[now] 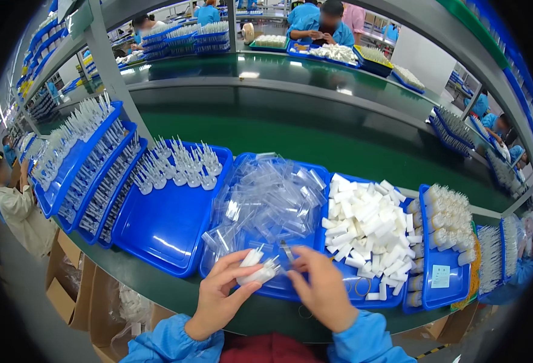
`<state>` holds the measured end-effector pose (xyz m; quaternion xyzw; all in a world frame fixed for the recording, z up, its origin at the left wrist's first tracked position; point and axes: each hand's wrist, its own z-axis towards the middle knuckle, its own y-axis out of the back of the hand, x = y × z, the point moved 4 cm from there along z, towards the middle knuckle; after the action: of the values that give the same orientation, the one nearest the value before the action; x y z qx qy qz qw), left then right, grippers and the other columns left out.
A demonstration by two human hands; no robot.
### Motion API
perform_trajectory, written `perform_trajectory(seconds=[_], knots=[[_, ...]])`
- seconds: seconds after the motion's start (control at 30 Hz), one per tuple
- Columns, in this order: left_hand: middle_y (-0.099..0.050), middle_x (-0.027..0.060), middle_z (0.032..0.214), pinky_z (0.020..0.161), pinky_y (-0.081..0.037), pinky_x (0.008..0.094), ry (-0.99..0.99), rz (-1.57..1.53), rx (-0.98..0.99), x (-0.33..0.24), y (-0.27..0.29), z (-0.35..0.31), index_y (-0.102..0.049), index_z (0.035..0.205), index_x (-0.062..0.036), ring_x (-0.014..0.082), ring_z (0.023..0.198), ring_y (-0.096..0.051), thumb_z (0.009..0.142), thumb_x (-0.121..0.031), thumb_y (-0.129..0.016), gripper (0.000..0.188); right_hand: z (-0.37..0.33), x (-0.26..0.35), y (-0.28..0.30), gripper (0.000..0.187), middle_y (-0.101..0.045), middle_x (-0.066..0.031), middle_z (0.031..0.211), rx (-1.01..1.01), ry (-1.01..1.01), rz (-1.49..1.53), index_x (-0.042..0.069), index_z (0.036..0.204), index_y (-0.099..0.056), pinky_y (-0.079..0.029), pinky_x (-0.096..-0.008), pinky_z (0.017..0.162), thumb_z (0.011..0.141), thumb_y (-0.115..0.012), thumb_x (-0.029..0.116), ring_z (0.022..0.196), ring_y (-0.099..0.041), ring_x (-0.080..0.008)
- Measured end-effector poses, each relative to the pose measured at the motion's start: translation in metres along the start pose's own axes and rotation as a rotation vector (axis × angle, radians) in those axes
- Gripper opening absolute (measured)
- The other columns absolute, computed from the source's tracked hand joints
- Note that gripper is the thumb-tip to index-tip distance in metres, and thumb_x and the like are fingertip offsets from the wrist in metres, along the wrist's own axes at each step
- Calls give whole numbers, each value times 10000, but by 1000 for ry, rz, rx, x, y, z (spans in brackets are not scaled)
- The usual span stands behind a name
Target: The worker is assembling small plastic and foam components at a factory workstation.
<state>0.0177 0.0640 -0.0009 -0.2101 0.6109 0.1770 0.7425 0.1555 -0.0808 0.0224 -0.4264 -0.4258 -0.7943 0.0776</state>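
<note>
My left hand [221, 293] is closed around a few white cylindrical pieces [255, 270] whose thin pointed tips stick up and to the right. Just right of it, my right hand [322, 284] has its thumb and fingers curled near those tips. At its fingertips shows a small slim piece [286, 249], greyish and blurred, too small to name. Both hands are over the front edge of a blue tray heaped with clear plastic tubes [272, 199]. To the right, another blue tray holds a pile of white foam-like cylinders [363, 221].
On the left, a blue tray [163, 233] carries clear-based pointed pieces [185, 163] at its back, beside stacked filled trays [85, 169]. Tan-based bundles [448, 218] fill a tray at right. Cardboard boxes [73, 272] stand below. Across the green bench, a co-worker [324, 27] handles white pieces.
</note>
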Motion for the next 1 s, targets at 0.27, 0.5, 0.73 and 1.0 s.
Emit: perform_trajectory(seconds=[0.27,0.5,0.73,1.0], knots=[[-553,159,1389,1041,-487,360,23,123,178,-4,-40,4,-720,1231,-58,273,1253,-593,904,-11,-715,331,-35,-10,37,399,-669,-158,1099,-447,-231,808,-3,1277,-469,-535,-306,880,939,-681,16,1001,-662,-186],[-543,170,1399,1047,-482,363,82,125,205,-5,-58,2,-713,1226,-31,269,1261,-579,906,12,-703,323,-43,-21,33,386,-674,-141,1095,-298,-151,663,6,1227,-484,-490,-303,926,922,-719,37,1025,-649,-171],[-539,160,1404,1047,-477,347,98,95,175,-3,-63,-2,-711,1236,-32,247,1252,-577,922,2,-691,316,-51,-31,21,378,-653,-161,1114,-317,-167,790,4,1169,-488,-484,-315,953,900,-750,43,1018,-665,-190],[-604,170,1323,972,-508,331,11,190,88,0,-60,-8,-743,1141,-27,245,1189,-618,895,-4,-718,249,-65,-22,5,359,-644,-159,1117,-396,-129,652,16,1125,-543,-462,-338,990,860,-784,40,1131,-610,-215]])
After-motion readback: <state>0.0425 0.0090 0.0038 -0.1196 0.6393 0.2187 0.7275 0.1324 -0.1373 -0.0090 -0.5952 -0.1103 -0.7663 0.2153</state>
